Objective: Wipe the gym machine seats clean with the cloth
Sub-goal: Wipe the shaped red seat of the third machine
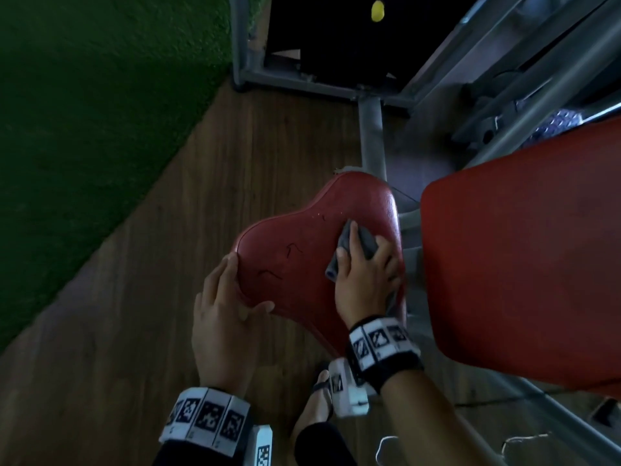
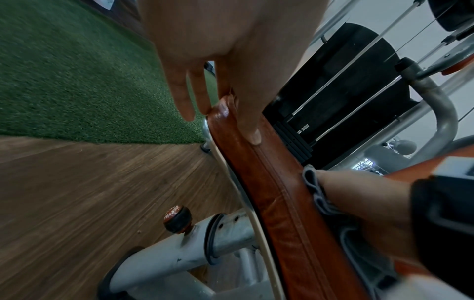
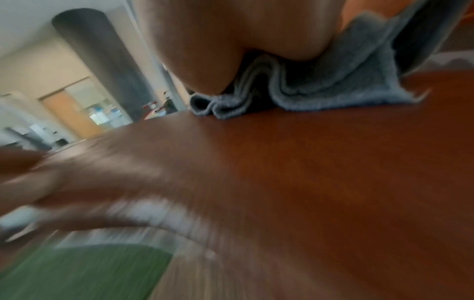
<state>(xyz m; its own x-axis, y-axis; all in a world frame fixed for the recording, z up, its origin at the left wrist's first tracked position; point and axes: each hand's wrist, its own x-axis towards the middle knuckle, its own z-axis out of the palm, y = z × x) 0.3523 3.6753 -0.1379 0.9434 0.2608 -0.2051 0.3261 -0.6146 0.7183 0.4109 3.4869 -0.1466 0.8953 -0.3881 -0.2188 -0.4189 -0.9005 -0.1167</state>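
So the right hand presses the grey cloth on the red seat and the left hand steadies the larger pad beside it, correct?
No: the left hand rests on the edge of that same red seat, not the larger pad, as the head view shows. The right hand presses the grey cloth on it.

Cloth [image 1: 369,243] mostly hidden under right hand [image 1: 364,285], red back pad [image 1: 524,264] cut off at frame edge, seat rim [image 3: 143,211] blurred

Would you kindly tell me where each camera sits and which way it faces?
Head: worn high, facing down at the seat; left hand rests on its edge, right hand presses the cloth.
Left wrist: along the fingers toward the seat edge.
Right wrist: low over the seat, facing the cloth; palm shows.
Shared: all three show seat and cloth.
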